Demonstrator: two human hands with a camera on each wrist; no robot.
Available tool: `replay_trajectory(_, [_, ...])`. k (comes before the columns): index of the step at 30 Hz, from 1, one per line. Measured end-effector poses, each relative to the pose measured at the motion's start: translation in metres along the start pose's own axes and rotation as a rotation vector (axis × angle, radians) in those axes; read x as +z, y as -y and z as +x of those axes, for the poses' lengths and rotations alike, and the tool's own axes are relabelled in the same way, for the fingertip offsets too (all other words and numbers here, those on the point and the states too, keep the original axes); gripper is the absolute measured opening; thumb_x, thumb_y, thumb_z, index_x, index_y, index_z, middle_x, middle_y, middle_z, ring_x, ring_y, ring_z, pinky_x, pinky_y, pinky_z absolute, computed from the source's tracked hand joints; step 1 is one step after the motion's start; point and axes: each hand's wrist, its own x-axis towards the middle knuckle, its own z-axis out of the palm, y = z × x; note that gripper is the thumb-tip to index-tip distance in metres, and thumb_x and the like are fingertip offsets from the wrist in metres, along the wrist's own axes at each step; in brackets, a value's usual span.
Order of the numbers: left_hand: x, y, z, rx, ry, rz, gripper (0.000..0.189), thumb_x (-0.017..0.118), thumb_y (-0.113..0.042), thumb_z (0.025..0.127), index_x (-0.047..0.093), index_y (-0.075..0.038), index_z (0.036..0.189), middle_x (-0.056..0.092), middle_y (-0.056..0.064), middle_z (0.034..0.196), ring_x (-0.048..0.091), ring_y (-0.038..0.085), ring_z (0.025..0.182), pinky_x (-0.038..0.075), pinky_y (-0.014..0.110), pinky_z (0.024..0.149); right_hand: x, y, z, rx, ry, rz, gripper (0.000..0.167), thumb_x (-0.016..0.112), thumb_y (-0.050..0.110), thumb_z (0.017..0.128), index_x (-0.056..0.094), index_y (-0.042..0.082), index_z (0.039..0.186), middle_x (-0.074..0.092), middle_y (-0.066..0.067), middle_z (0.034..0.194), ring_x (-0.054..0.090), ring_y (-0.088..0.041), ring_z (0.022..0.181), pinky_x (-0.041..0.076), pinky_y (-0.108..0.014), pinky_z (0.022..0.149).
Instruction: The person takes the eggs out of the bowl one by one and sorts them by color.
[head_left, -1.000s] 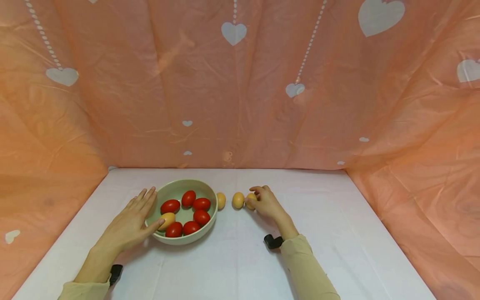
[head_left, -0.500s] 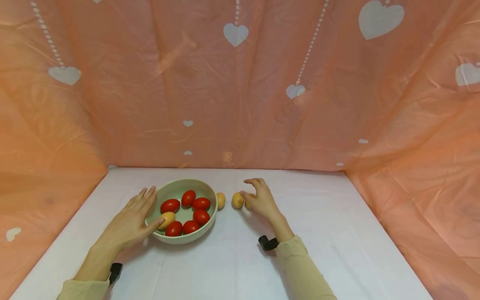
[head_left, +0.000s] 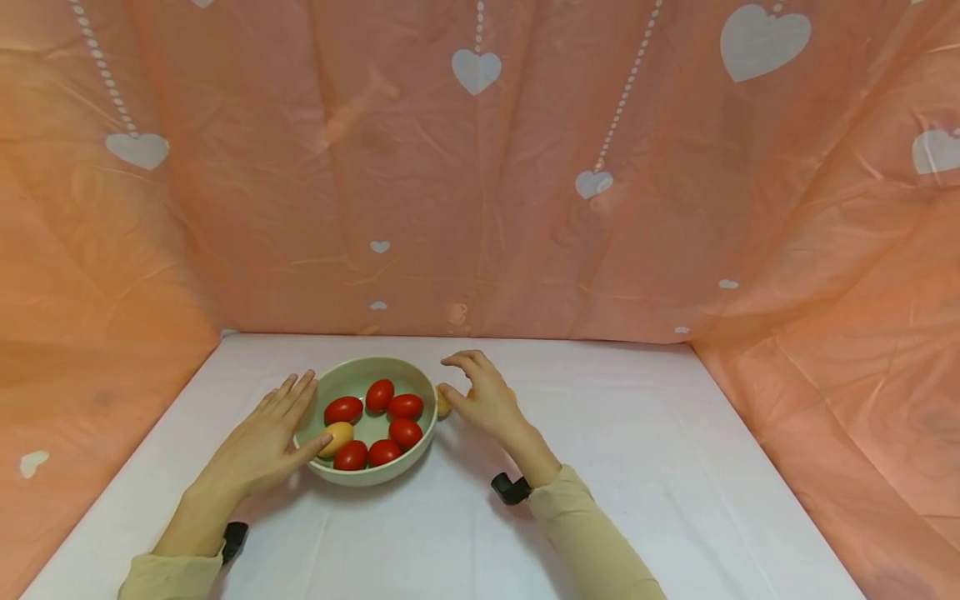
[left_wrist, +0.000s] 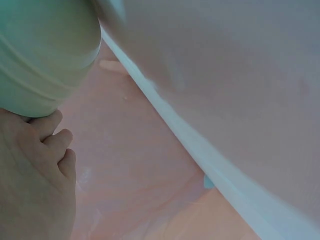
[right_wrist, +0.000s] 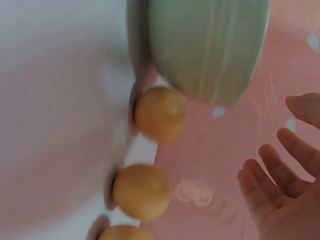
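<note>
My left hand [head_left: 258, 446] rests against the left side of a pale green bowl [head_left: 371, 478], fingers extended, thumb over the rim. Inside the bowl lie several red oval tomatoes [head_left: 380, 395] and one yellow egg-shaped piece [head_left: 341, 437], close to that thumb. My right hand [head_left: 483, 400] hovers just right of the bowl, fingers spread and slightly bent, holding nothing. In the right wrist view, a yellow egg-shaped piece [right_wrist: 161, 115] sits beside the bowl, with a second yellow piece [right_wrist: 142, 192] and a third yellow piece [right_wrist: 125, 233] in line. The right hand mostly hides these in the head view.
A white cloth [head_left: 637, 467] covers the table. Behind and at both sides hangs an orange-pink curtain [head_left: 420, 183] with white hearts. A black wrist camera [head_left: 510, 489] sits on my right wrist, another black camera [head_left: 235, 540] on my left.
My right hand has left the rightmost yellow piece and moved left over the row toward the bowl, its fingers opening wider. My left hand stays at the bowl.
</note>
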Motion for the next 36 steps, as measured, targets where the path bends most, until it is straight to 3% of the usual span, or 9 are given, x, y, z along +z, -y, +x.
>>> replay_trajectory(5, [0.0,0.002,0.001,0.004,-0.003,-0.005,0.091,0.065,-0.051,0.097,0.033,0.009,0.158,0.03,0.025,0.166,0.027,0.048,0.152,0.023,0.057,0.126,0.01,0.012,0.005,-0.054,0.086,-0.008,0.038,0.072,0.017,0.097,0.066,0.005,0.133,0.061,-0.011,0.135,0.058,-0.029,0.129,0.049,-0.045,0.111])
replay_trajectory(12, [0.0,0.005,0.003,-0.014,0.02,-0.02,0.09,0.064,-0.05,0.099,0.032,0.01,0.158,0.029,0.026,0.166,0.024,0.048,0.153,0.021,0.059,0.126,0.024,0.027,0.016,-0.109,0.243,-0.005,0.04,0.07,0.017,0.1,0.063,0.004,0.137,0.062,-0.012,0.137,0.063,-0.03,0.12,0.054,-0.036,0.103])
replay_trajectory(19, [-0.001,0.007,0.003,-0.012,0.021,-0.045,0.089,0.064,-0.05,0.099,0.031,0.009,0.158,0.028,0.025,0.167,0.022,0.047,0.154,0.017,0.055,0.128,0.039,0.037,0.031,-0.188,0.402,-0.089,0.038,0.069,0.02,0.101,0.065,0.008,0.137,0.064,-0.007,0.138,0.058,-0.021,0.131,0.047,-0.031,0.112])
replay_trajectory(27, [0.0,0.008,0.0,0.003,-0.008,-0.041,0.088,0.065,-0.049,0.099,0.033,0.008,0.158,0.03,0.024,0.166,0.026,0.047,0.153,0.016,0.05,0.129,0.058,0.041,0.045,-0.279,0.548,-0.105,0.033,0.072,0.016,0.099,0.07,0.009,0.132,0.07,-0.007,0.123,0.066,-0.018,0.106,0.046,-0.009,0.087])
replay_trajectory(33, [0.001,0.008,0.0,0.023,-0.032,-0.043,0.087,0.066,-0.047,0.099,0.034,0.008,0.158,0.032,0.024,0.166,0.025,0.044,0.155,0.018,0.05,0.129,0.069,0.043,0.053,-0.281,0.631,-0.155,0.032,0.074,0.019,0.099,0.072,0.014,0.131,0.07,0.001,0.126,0.063,-0.008,0.108,0.045,-0.008,0.091])
replay_trajectory(36, [0.0,0.008,0.001,0.026,-0.033,-0.042,0.086,0.066,-0.047,0.099,0.034,0.008,0.158,0.031,0.023,0.167,0.024,0.043,0.155,0.015,0.046,0.13,0.073,0.043,0.057,-0.294,0.652,-0.165,0.031,0.074,0.02,0.099,0.073,0.016,0.13,0.07,0.003,0.126,0.062,-0.005,0.108,0.044,-0.009,0.093])
